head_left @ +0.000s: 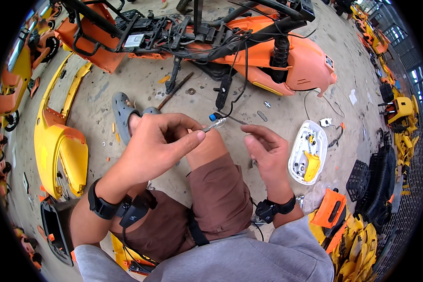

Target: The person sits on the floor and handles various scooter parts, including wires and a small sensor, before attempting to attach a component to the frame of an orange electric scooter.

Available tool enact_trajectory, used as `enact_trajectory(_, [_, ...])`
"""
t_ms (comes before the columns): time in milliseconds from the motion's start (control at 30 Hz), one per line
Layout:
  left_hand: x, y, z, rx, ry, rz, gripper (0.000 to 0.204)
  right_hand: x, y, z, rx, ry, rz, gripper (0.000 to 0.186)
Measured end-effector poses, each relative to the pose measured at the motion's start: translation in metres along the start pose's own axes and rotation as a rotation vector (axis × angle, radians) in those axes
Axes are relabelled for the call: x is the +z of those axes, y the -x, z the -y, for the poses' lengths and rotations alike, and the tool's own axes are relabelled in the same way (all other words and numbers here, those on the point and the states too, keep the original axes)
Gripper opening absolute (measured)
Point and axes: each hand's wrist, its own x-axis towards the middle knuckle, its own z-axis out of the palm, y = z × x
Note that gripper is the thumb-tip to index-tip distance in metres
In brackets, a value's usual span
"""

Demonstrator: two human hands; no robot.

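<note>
My left hand [152, 145] pinches a thin grey piece [207, 129] with a crinkled, silvery or clear end [219, 122], held above my bare knee. Just beyond it is a blue connector [214, 116] on a black cable [242, 94] that hangs from the orange scooter body [305, 70] and its exposed black frame. To the right, my right hand [268, 155] has its fingers loosely curled, with thumb and forefinger apart near a thin dark strand; its lower fingers are partly hidden. A long black part [224, 89] hangs below the scooter.
Yellow body panels [49, 141] lie at left, a grey clog [122, 117] near them. A white tray [293, 150] of small parts sits at right. Black baskets [357, 178], orange and yellow panels [329, 209] crowd the lower right. Other scooters [14, 84] line both sides.
</note>
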Motion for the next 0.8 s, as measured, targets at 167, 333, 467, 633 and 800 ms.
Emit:
enact_trajectory(167, [0.000,-0.001,0.000,-0.016,0.013,0.049,0.024,0.018,-0.010,0.003,-0.091,0.029,0.153,0.026])
enact_trajectory(333, [-0.002,0.001,0.001,0.005,0.050,0.071,0.023,0.029,-0.011,0.000,-0.074,0.002,0.167,0.022])
enact_trajectory(467, [-0.003,0.003,-0.002,-0.042,0.105,0.142,0.024,0.032,-0.007,-0.005,-0.114,-0.030,0.160,0.018])
enact_trajectory(633, [-0.004,0.004,-0.001,-0.049,0.164,0.203,0.020,0.028,-0.008,0.003,-0.049,0.015,0.264,0.015])
enact_trajectory(800, [-0.002,0.005,0.000,-0.086,0.222,0.288,0.025,0.019,-0.010,0.013,-0.129,0.072,0.320,0.015])
